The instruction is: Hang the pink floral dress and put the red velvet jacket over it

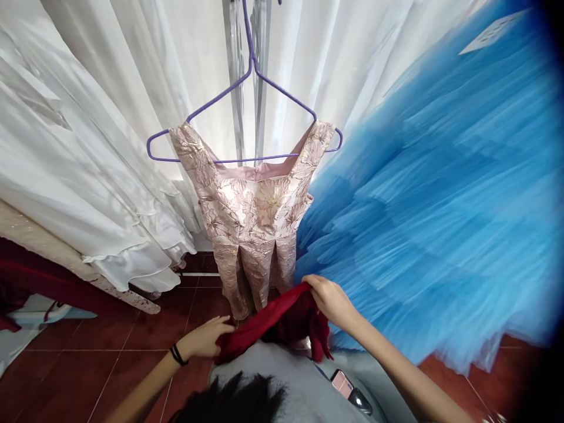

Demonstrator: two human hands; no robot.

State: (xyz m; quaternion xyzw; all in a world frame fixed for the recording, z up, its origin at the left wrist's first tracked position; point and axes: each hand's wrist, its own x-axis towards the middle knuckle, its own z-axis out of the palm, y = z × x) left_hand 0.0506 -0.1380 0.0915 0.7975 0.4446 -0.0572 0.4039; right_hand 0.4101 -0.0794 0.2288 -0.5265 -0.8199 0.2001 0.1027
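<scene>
A dark red cloth [273, 314] stretches between my two hands, low in front of my body. My left hand [206, 338], with black bands at the wrist, grips the cloth's left end. The raised right end is pinched in my right hand [328, 298], and a loose part of the cloth hangs below it. Just beyond, a pink and gold floral brocade dress [258, 205] hangs by its wide straps from a purple hanger [286, 91]. The cloth overlaps the view of the dress's lower edge; whether they touch I cannot tell.
White gowns [88, 147] hang at the left, with a white curtain [299, 53] behind. A full blue tulle skirt [432, 205] fills the right side. A phone [342, 383] lies low by a grey surface. Red tiles [106, 376] cover the floor.
</scene>
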